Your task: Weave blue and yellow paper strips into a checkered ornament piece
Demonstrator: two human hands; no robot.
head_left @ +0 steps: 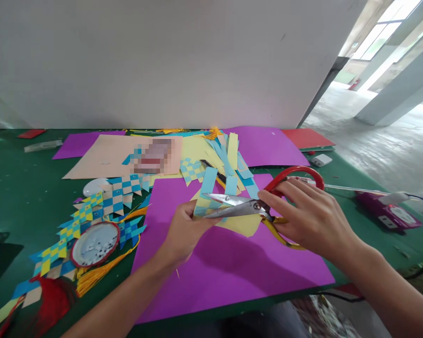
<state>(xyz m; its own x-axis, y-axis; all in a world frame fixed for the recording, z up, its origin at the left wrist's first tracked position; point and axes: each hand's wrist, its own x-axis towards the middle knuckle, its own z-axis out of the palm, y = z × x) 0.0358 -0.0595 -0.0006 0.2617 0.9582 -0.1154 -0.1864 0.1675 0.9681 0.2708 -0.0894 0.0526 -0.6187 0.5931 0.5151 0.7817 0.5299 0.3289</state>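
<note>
My right hand [312, 218] grips a pair of scissors [248, 206] with one red and one yellow handle loop. Their blades stand slightly apart and point left, across a woven piece of light blue and yellow paper [245, 225]. Pinched in my left hand [186, 230] is the left edge of that woven paper, close to the blade tips. Loose blue strip ends [209, 182] stick up from its far side. Both hands are above a large purple sheet [232, 277]. Part of the woven paper is hidden behind the blades.
Woven paper fish [121, 195] lie at left around a red-rimmed lid of small dots [96, 244], with a yellow tassel [102, 272] and red threads [54, 300]. Paper strips [232, 150] are heaped behind. A purple device [389, 211] with a plugged-in cable sits right. A white wall [155, 61] borders the back.
</note>
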